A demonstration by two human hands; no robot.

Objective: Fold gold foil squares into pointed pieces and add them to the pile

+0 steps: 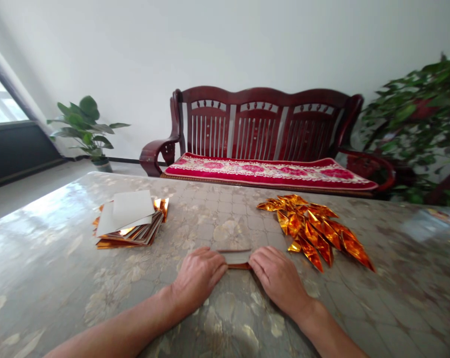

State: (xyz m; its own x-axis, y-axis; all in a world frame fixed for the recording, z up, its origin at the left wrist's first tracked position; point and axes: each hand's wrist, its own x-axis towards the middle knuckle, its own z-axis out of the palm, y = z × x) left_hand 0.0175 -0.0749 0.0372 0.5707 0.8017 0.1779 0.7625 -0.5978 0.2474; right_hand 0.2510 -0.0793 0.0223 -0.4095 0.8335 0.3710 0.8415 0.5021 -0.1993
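Observation:
A sheet of foil paper (236, 257), pale grey on its upper face with an orange-gold folded strip along its near edge, lies on the table between my hands. My left hand (201, 272) grips its left end, fingers closed over the edge. At the opposite end, my right hand (276, 272) is closed on the paper in the same way. Both thumbs are mostly hidden. Left of my hands sits a stack of foil paper sheets (132, 211), grey side up with gold edges. To the right lies a pile of folded gold foil pieces (310, 226).
The table (195, 219) has a patterned, glossy cover. At its right edge lies a clear plastic bag (431, 226). Beyond the table stands a dark red wooden bench (260, 124) with a red floral cushion (269, 170). Potted plants (85, 124) flank the bench.

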